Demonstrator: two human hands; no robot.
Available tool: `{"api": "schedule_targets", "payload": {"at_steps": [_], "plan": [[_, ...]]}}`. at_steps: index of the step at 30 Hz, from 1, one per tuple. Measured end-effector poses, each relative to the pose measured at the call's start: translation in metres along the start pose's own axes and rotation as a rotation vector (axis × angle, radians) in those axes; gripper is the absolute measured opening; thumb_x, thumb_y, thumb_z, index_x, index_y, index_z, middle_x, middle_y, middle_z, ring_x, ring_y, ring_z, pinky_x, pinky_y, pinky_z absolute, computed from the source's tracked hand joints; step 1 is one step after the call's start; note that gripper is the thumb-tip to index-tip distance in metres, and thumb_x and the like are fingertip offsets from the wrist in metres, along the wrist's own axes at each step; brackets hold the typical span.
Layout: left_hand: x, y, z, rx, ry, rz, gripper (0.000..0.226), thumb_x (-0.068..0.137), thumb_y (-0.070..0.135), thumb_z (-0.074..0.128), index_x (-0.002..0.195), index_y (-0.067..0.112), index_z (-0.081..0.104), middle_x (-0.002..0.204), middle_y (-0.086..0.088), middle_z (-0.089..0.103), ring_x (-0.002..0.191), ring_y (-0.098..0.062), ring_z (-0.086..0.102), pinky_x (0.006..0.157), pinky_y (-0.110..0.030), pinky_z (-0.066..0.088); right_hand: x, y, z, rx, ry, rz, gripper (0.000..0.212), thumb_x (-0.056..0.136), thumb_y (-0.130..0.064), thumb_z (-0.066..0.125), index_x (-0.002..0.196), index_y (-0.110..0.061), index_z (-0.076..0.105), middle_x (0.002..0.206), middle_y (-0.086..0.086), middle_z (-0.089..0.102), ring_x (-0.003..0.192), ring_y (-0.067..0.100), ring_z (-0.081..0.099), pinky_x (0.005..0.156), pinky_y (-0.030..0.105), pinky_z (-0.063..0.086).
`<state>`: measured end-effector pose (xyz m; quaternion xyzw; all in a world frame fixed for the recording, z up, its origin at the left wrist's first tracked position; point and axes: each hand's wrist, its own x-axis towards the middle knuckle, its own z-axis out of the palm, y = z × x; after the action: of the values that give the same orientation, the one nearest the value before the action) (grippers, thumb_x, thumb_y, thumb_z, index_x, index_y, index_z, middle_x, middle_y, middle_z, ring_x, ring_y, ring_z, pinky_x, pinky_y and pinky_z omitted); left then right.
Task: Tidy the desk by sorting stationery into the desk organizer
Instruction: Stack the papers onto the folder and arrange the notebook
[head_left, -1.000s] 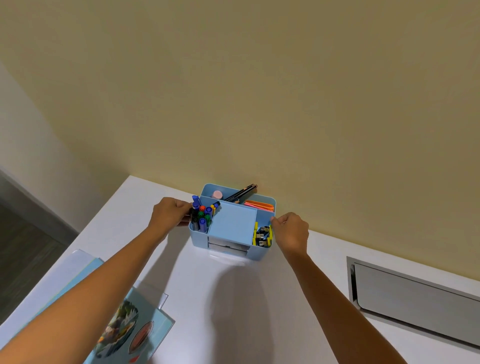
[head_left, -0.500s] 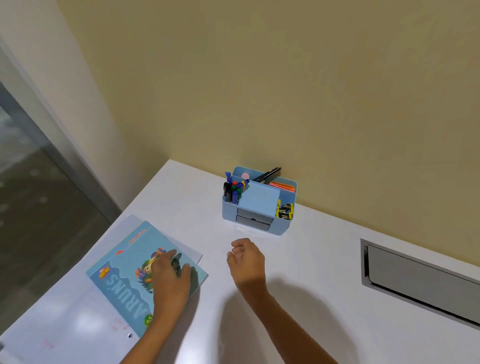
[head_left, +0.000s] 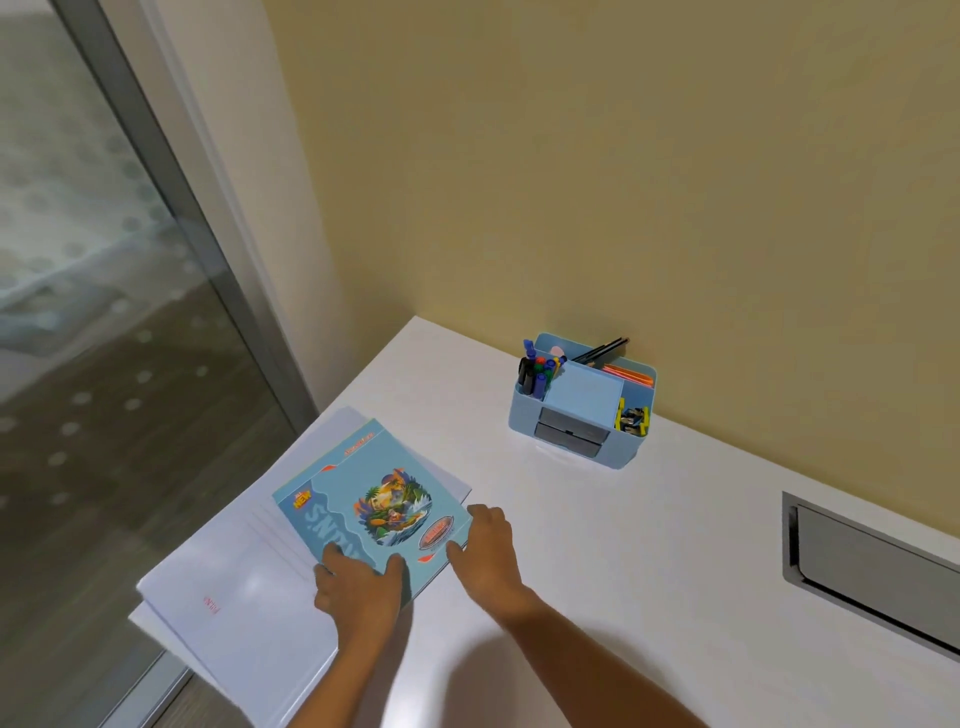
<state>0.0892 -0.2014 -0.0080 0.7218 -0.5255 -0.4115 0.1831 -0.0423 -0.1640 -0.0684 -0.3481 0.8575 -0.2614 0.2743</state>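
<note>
Light-blue desk organizer (head_left: 524, 415) on white table (head_left: 623, 561), back against yellow wall (head_left: 623, 182). Holds markers (head_left: 537, 371) at its left, pencils (head_left: 602, 349) at rear, blue notepad (head_left: 584, 395) in middle, yellow-black binder clips (head_left: 631, 418) at right, grey drawers (head_left: 571, 431) in front. Teal booklet (head_left: 374, 506) lying well left of organizer and nearer to camera, on white folder (head_left: 234, 587). Left grip (head_left: 358, 587) released, laid flat on booklet's near edge. Right grip (head_left: 485, 551) at booklet corner on organizer side, fingers bent against edge; pinching or just touching, cannot tell. Metal hatch (head_left: 872, 561) right of organizer.
</note>
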Motion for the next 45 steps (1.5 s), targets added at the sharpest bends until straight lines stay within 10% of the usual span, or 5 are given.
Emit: {"api": "schedule_targets", "payload": {"at_steps": [13,20,30,34,45], "plan": [[-0.015,-0.007,-0.018,-0.343,-0.048,0.041,0.050,0.087,0.001,0.063,0.128,0.017,0.040,0.134,-0.013,0.054,0.102,-0.030,0.062,0.086,-0.049,0.053,-0.048,0.025,-0.037,0.523,0.106,0.061,0.021,0.093,-0.014,0.052,0.092,-0.034,0.047,0.096,-0.006,0.069,0.070,0.019,0.073,0.064,0.039,0.062],[-0.074,0.033,0.015,-0.551,-0.253,0.287,0.050,0.087,-0.001,0.062,0.123,0.032,0.051,0.112,0.017,0.061,0.089,-0.010,0.068,0.048,-0.016,0.053,-0.110,0.071,-0.083,0.752,0.462,0.095,0.020,0.095,-0.013,0.054,0.098,-0.033,0.051,0.092,-0.010,0.073,0.073,0.023,0.073,0.065,0.033,0.061],[-0.125,0.085,0.125,-0.395,-0.684,0.407,0.050,0.089,0.001,0.060,0.121,0.040,0.054,0.111,0.008,0.067,0.086,-0.007,0.072,0.058,-0.021,0.057,-0.129,0.144,-0.153,0.792,0.881,0.439,0.021,0.091,-0.012,0.058,0.094,-0.031,0.049,0.095,0.002,0.072,0.071,0.021,0.073,0.055,0.028,0.056],[-0.130,0.097,0.167,-0.227,-0.780,0.525,0.055,0.088,-0.005,0.055,0.127,0.033,0.052,0.122,0.000,0.065,0.102,-0.019,0.067,0.084,-0.043,0.058,-0.124,0.169,-0.169,0.734,0.915,0.551,0.021,0.089,-0.009,0.058,0.091,-0.029,0.050,0.083,-0.005,0.072,0.065,0.019,0.073,0.065,0.038,0.059],[-0.113,0.119,0.249,-0.037,-0.792,0.615,0.053,0.088,0.001,0.059,0.136,0.020,0.048,0.128,-0.005,0.061,0.111,-0.021,0.062,0.079,-0.033,0.057,-0.076,0.211,-0.188,0.697,0.883,0.640,0.018,0.089,-0.004,0.059,0.098,-0.019,0.054,0.085,0.001,0.070,0.061,0.003,0.068,0.059,0.020,0.051]]}}
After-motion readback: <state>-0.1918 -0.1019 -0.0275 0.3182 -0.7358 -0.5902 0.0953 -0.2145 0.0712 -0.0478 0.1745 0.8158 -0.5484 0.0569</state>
